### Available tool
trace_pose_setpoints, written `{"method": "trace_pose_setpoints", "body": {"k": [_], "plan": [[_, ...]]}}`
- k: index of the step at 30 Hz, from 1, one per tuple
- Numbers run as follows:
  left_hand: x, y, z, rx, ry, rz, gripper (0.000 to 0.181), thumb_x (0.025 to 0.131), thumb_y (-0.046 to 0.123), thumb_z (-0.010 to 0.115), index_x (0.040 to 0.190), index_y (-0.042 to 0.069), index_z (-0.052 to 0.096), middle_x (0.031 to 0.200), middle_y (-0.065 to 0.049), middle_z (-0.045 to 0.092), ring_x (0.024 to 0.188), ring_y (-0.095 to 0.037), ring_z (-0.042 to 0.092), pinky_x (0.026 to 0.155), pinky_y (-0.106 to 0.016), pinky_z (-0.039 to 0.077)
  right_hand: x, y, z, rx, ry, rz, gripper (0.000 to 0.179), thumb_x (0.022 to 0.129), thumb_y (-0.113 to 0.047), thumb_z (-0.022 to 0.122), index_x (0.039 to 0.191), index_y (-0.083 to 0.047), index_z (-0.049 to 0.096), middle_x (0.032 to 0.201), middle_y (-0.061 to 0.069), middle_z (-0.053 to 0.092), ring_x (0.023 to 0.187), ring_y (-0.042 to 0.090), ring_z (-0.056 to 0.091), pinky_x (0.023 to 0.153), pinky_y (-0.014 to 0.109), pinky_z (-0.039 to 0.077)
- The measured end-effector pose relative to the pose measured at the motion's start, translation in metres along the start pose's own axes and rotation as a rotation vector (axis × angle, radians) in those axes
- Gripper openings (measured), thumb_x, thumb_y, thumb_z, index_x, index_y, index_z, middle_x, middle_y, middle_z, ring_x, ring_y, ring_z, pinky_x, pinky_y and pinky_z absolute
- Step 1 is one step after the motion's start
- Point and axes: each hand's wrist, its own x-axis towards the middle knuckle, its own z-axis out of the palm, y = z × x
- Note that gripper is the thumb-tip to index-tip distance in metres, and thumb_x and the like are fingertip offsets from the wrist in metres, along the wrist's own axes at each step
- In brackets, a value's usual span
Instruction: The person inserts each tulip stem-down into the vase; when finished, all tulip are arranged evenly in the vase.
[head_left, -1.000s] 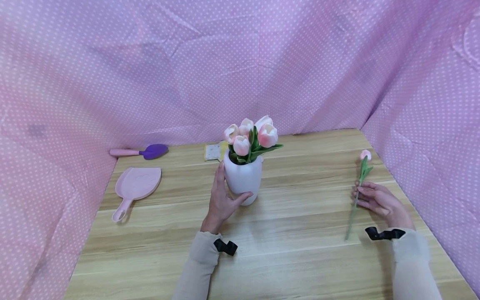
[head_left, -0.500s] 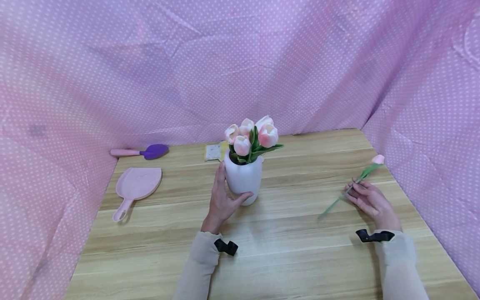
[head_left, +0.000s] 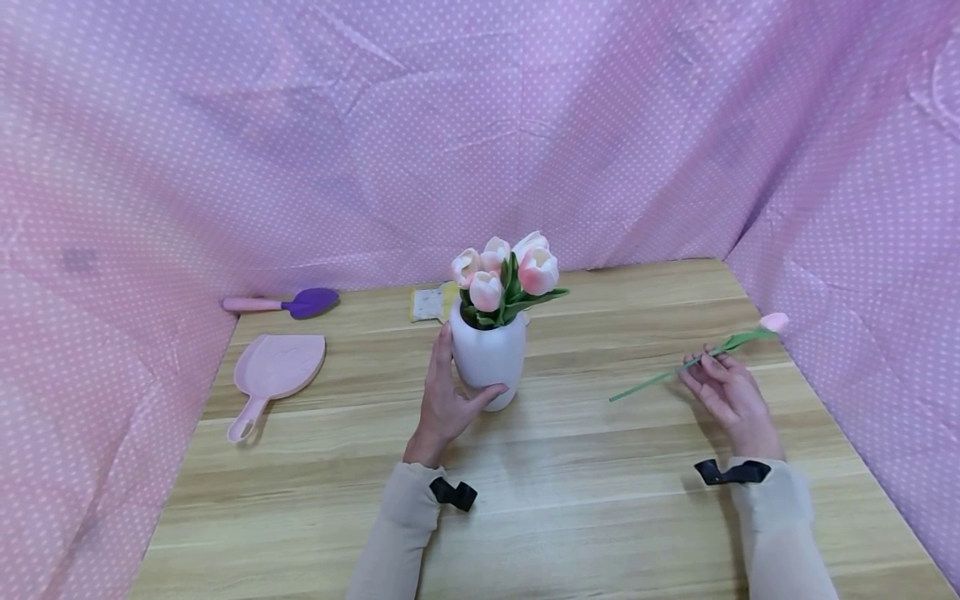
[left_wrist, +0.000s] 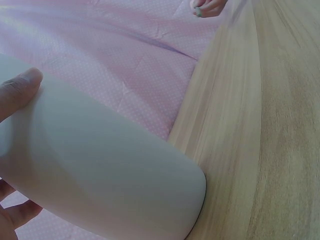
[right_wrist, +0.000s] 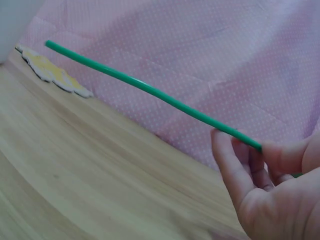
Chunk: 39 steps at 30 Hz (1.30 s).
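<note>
A white vase [head_left: 491,360] stands upright on the table, filled with several pink-and-white tulips [head_left: 538,272] with green leaves. My left hand [head_left: 442,412] holds the vase from its left side, thumb across the front; the left wrist view shows thumb and fingers on opposite sides of its wall [left_wrist: 110,155]. To the right, my right hand [head_left: 735,408] pinches a single tulip [head_left: 774,322] by its stem, above the table. Its bloom points right and the bare stem end points left toward the vase. In the right wrist view the green stem [right_wrist: 140,85] runs out past the thumb and fingers.
A pink dustpan [head_left: 277,367] lies at the left of the wooden table [head_left: 570,517]. Behind it is a trowel [head_left: 311,304] with a purple blade. A yellow-edged flat piece [head_left: 427,305] lies behind the vase, partly hidden. Pink dotted cloth [head_left: 480,125] hangs around the table.
My right hand has moved left with the tulip. The stem has swung from nearly upright in view to slanting, its lower end now leftward. My left hand and the vase have stayed put.
</note>
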Motion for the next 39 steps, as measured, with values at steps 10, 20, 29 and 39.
{"method": "trace_pose_setpoints", "body": {"k": [10, 20, 29, 39], "plan": [[-0.001, 0.000, 0.000, 0.006, 0.000, 0.001, 0.107, 0.083, 0.048, 0.076, 0.161, 0.017, 0.008, 0.154, -0.030, 0.033, 0.135, -0.046, 0.045, 0.104, -0.063, 0.048, 0.007, 0.010, 0.031, 0.185, 0.040, -0.120, 0.015, 0.102, 0.007, 0.040, 0.098, 0.002, 0.054, 0.092, 0.018, 0.063, 0.091, 0.029, 0.065, 0.090, 0.045, 0.061], [-0.001, 0.000, 0.000, 0.018, -0.002, -0.004, 0.104, 0.085, 0.055, 0.067, 0.161, 0.018, 0.007, 0.153, -0.032, 0.033, 0.135, -0.048, 0.044, 0.106, -0.065, 0.046, 0.014, 0.010, 0.068, 0.200, 0.016, -0.210, 0.009, 0.099, 0.008, 0.045, 0.099, 0.003, 0.053, 0.092, 0.019, 0.062, 0.089, 0.030, 0.066, 0.087, 0.046, 0.062], [-0.001, 0.001, 0.000, 0.026, 0.002, -0.001, 0.105, 0.084, 0.057, 0.066, 0.161, 0.016, 0.008, 0.152, -0.032, 0.034, 0.134, -0.048, 0.045, 0.105, -0.064, 0.047, 0.026, 0.012, 0.100, 0.182, 0.002, -0.251, 0.009, 0.098, 0.008, 0.047, 0.100, 0.003, 0.055, 0.090, 0.020, 0.063, 0.087, 0.030, 0.066, 0.086, 0.046, 0.062], [0.000, 0.001, -0.001, 0.026, 0.001, 0.004, 0.105, 0.084, 0.054, 0.070, 0.161, 0.017, 0.008, 0.153, -0.031, 0.034, 0.135, -0.047, 0.045, 0.107, -0.064, 0.046, 0.041, 0.020, 0.133, 0.154, -0.037, -0.277, 0.007, 0.097, 0.008, 0.051, 0.100, 0.003, 0.055, 0.089, 0.018, 0.063, 0.087, 0.030, 0.067, 0.082, 0.044, 0.063]]}}
